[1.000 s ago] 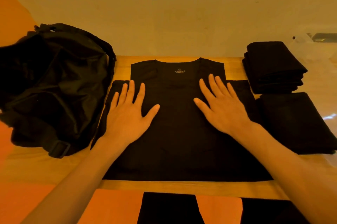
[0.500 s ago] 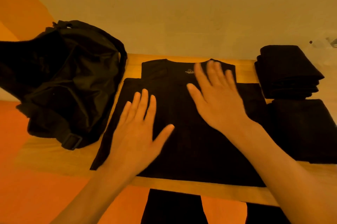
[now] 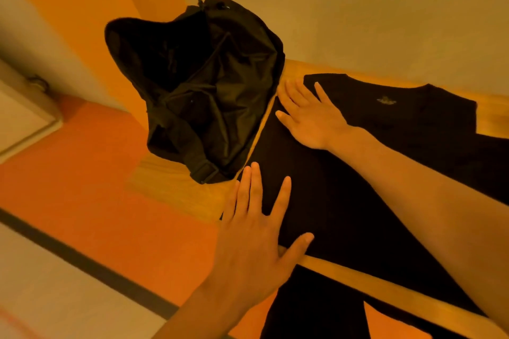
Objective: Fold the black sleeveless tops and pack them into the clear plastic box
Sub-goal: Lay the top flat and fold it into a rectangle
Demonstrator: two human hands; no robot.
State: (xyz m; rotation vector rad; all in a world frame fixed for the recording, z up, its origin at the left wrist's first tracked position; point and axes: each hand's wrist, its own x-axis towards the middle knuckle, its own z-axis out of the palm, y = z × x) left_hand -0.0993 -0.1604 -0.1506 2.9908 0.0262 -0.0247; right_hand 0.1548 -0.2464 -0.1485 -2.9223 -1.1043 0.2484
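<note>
A black sleeveless top [image 3: 366, 173] lies flat on the wooden table [image 3: 176, 187], neck toward the wall, with a small label below the neckline. My left hand [image 3: 256, 236] lies flat with spread fingers on the top's near left corner. My right hand [image 3: 308, 115] reaches across, fingers straight, at the top's far left edge near the armhole. The clear plastic box and the folded tops are out of view.
A crumpled black bag [image 3: 203, 90] sits on the table's left end, touching the top's left edge. An orange floor [image 3: 96, 187] lies to the left. The wall [image 3: 358, 8] stands right behind the table. Dark trouser legs [image 3: 308, 308] show under the table's front edge.
The view has swung left, so the folded stacks on the right dropped out. My right hand crossed to the top's far left edge. My left hand slid to the near left corner.
</note>
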